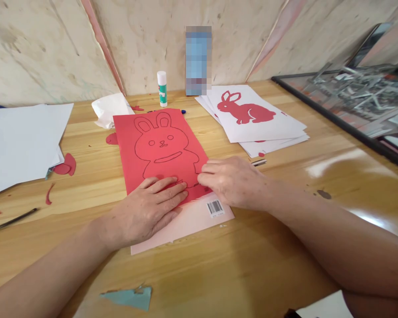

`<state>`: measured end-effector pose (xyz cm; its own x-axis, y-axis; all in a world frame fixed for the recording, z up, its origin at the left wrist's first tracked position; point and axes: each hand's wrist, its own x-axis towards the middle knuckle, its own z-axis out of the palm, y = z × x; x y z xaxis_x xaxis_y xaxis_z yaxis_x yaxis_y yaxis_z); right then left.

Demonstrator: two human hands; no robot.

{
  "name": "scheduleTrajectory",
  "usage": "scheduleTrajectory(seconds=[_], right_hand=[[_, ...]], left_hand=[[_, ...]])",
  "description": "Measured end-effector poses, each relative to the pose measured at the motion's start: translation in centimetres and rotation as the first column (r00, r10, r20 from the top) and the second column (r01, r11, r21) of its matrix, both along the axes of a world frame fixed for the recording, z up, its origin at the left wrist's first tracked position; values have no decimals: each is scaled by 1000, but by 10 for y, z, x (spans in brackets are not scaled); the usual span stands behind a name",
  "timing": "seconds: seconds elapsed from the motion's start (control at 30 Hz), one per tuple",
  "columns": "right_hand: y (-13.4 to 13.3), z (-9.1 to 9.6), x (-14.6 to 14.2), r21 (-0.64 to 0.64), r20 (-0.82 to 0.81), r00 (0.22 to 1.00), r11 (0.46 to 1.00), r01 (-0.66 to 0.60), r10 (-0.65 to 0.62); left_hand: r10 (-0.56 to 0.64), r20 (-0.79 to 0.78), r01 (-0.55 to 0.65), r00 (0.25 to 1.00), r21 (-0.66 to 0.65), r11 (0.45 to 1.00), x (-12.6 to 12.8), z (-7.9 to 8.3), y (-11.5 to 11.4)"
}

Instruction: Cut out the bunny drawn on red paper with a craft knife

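Red paper [162, 152] under flat left hand [149, 212]; right hand [234, 181] curled at edge, grip unclear.

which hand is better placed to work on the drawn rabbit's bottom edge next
Probably the right hand: it is bunched beside the lower right of the drawn rabbit. The left hand lies across the red paper, seemingly steadying it.

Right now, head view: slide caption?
Left hand rests on the red rabbit-drawn sheet, right hand at its right edge, glue stick upright behind.
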<state>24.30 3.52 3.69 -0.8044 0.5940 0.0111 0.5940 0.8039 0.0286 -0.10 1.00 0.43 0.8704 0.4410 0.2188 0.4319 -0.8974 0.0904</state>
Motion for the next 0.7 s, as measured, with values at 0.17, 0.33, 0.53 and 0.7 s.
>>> scheduleTrajectory(seconds=[0.17,0.33,0.53,0.7], right_hand=[[3,0,3,21,-15,1000,1000,-16,16],[5,1,5,16,-3,1000,1000,-23,23],[7,3,7,0,-9,1000,1000,-10,10],[6,5,7,-1,-5,1000,1000,-8,8]], left_hand=[[-3,8,3,1000,-13,1000,0,1,0],[2,8,-2,1000,-22,1000,-1,-1,0],[-6,7,6,1000,-12,1000,-2,-1,1],[3,12,-3,1000,-25,1000,-1,-1,0]])
